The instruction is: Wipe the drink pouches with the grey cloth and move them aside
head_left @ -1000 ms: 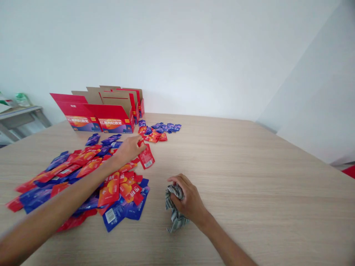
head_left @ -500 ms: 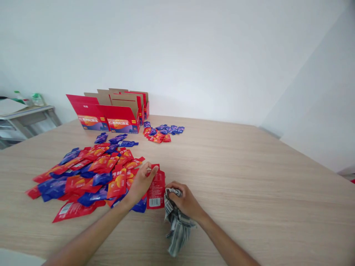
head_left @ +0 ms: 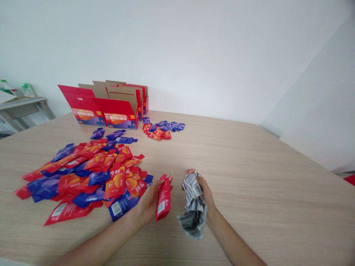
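Some of the right hand (head_left: 207, 194) is hidden behind the limp, crumpled striped cloth (head_left: 192, 190) that its curled fingers grip. Left of it, beside overlapping glossy pouches (head_left: 115, 181) on the wood-grained desk (head_left: 255, 173), the left hand (head_left: 149, 202) pinches a red pouch (head_left: 164, 195), its fingers partly covered.

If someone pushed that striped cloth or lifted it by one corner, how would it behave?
The striped cloth would probably flop rather than hold its shape, since it is bunched into loose folds. It is likely light for its size, as its lower edge looks thin. Pushed along the table, it would probably crumple rather than roll, judging by its soft creases.
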